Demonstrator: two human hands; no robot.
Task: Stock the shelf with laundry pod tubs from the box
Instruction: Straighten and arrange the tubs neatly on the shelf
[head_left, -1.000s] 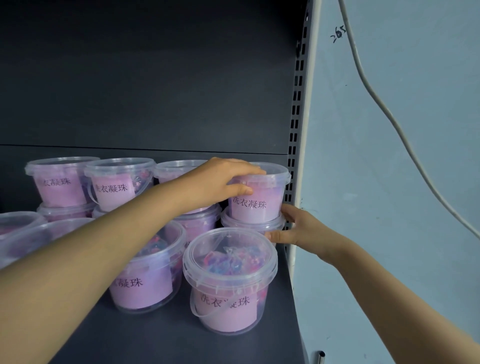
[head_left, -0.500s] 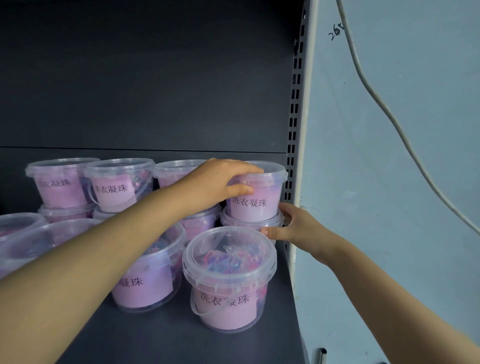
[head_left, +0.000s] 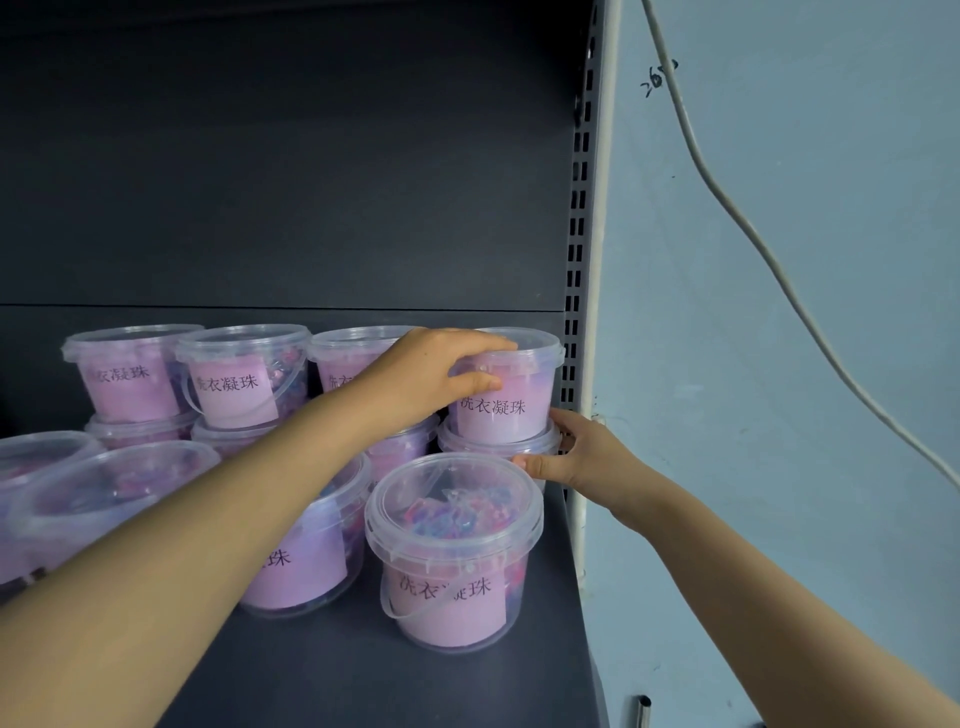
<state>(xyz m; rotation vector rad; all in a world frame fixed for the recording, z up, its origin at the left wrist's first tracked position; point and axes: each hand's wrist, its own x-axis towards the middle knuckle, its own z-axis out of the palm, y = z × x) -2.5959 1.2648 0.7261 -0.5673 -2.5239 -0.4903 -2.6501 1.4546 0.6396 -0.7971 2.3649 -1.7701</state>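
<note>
Both hands (head_left: 431, 379) (head_left: 582, 457) grip stacked tubs (head_left: 506, 410) on shelf (head_left: 467, 686).

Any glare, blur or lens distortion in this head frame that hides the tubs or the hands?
Head view: light is soft and even, without hard shadows; the front tub lid shows mild sheen; left-edge tubs look smeared and stretched by the wide lens; both hands, left and right, are sharp.

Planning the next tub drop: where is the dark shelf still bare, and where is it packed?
Bare: the dark grey shelf deck in front of the front clear lidded tub with pink label, and the strip between that tub and the perforated grey upright. Crowded: stacked tubs along the back, where the left hand and right hand grip the right stack.
</note>
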